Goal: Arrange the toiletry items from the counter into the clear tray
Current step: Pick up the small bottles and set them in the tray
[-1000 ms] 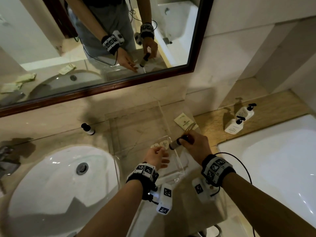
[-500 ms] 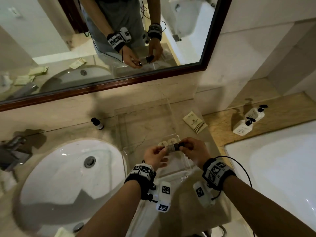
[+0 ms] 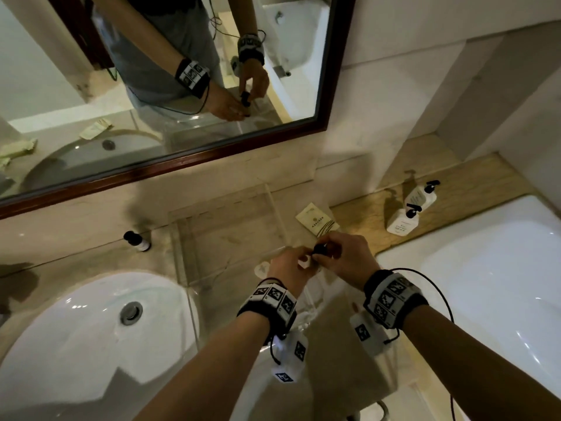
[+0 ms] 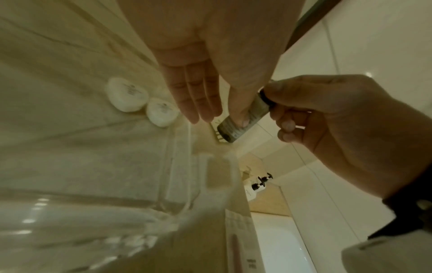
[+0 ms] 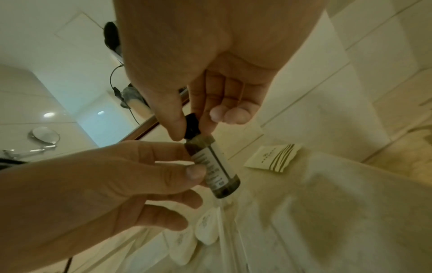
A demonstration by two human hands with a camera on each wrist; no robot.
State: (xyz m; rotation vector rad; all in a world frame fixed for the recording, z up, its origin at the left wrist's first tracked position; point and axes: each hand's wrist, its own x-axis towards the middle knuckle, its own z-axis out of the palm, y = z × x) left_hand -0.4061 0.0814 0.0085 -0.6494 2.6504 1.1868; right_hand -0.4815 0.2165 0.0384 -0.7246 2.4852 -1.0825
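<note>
The right hand (image 3: 343, 259) pinches the black cap of a small dark bottle with a white label (image 3: 315, 253), while the left hand (image 3: 288, 268) pinches the bottle's body; both hold it just above the near right part of the clear acrylic tray (image 3: 182, 268). In the head view the tray sits on the beige marble counter (image 3: 91, 238) between the white oval sink (image 3: 91, 329) and a white bathtub (image 3: 485, 284). Part of a round white soap (image 3: 261, 268) shows in the tray beside the left hand. Still outside it are a second small black-capped bottle (image 3: 137, 240) behind the sink and a cream paper sachet (image 3: 317, 221) just right of the tray. Two white pump bottles (image 3: 409, 211) stand on the tub ledge, well apart.

The left wrist view shows what the head view hides: two round white soaps (image 4: 140, 103) lie side by side on the tray floor. The left thumb presses the label and the other fingers are straight.

The right wrist view shows the right thumb and forefinger closed on the cap, and the bottle tilted, base toward the tray.

By my judgement the task is partly done: the soaps are in, this bottle is about to go in, and the other bottle and sachet remain.
</note>
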